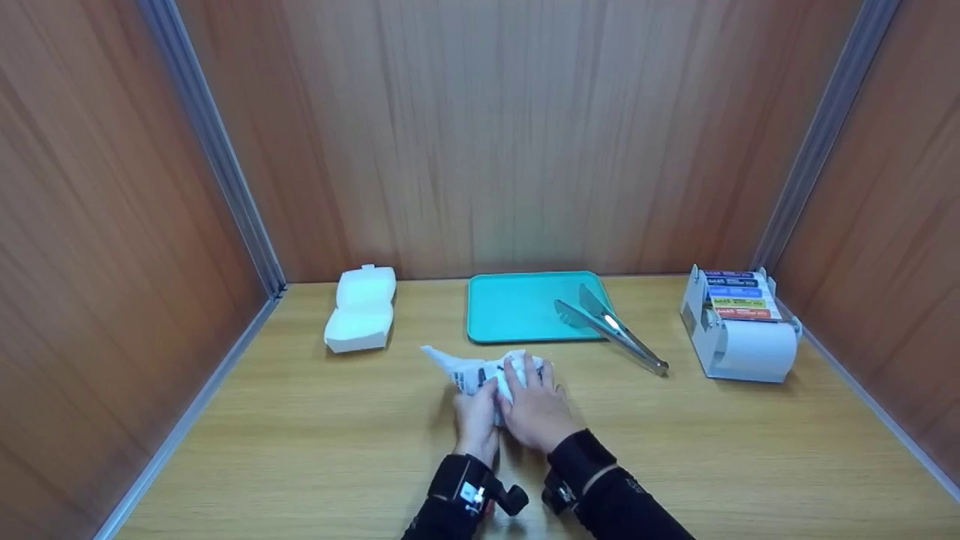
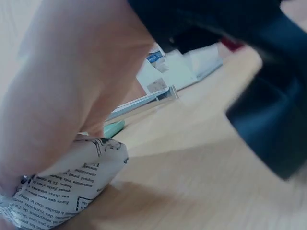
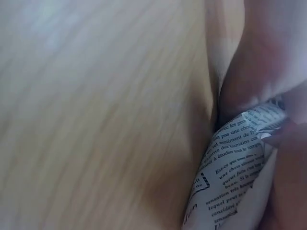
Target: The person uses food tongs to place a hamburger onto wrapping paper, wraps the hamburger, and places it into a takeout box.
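Note:
A bundle of white paper with black print [image 1: 471, 373] lies on the table in front of the tray, one pointed corner sticking out to the left. My left hand [image 1: 477, 424] grips its near left side, thumb on top. The fingers of my right hand [image 1: 534, 409] lie spread and fairly straight over its right part. In the left wrist view the printed paper [image 2: 67, 187] is partly covered by the left hand [image 2: 62, 91]. The right wrist view shows the paper [image 3: 230, 167] folded into a rounded shape between both hands; what is inside is hidden.
Behind the bundle is a turquoise tray [image 1: 517, 307] with metal tongs [image 1: 626, 337] resting over its right edge. An open white clamshell box [image 1: 362, 319] stands at the back left. On the right stands a white dispenser [image 1: 709, 345] with a roll and coloured labels.

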Action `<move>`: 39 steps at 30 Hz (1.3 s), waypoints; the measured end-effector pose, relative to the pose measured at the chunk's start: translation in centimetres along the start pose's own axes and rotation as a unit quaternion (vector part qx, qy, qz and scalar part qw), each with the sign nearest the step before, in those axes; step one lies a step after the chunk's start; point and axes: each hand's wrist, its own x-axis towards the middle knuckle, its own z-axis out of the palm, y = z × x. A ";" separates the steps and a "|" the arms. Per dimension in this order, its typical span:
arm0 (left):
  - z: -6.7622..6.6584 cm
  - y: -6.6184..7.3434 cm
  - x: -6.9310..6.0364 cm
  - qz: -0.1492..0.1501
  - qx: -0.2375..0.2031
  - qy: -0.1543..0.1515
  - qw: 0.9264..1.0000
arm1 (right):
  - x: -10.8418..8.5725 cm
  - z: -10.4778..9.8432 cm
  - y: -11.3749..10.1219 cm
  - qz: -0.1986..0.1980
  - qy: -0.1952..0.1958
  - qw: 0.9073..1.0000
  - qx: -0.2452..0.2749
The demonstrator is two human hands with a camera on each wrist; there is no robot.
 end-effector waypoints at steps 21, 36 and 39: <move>0.5 0.7 -0.3 0.320 0.450 -0.157 0.819 | 0.3 -0.7 1.6 -0.118 0.013 0.990 0.073; 0.7 0.1 -0.8 0.289 0.569 -0.173 0.750 | 0.2 -2.2 5.9 -0.041 -0.139 0.852 0.503; 0.8 0.0 -1.0 0.293 0.577 -0.174 0.743 | -0.2 -2.2 6.3 -0.041 -0.091 0.864 0.494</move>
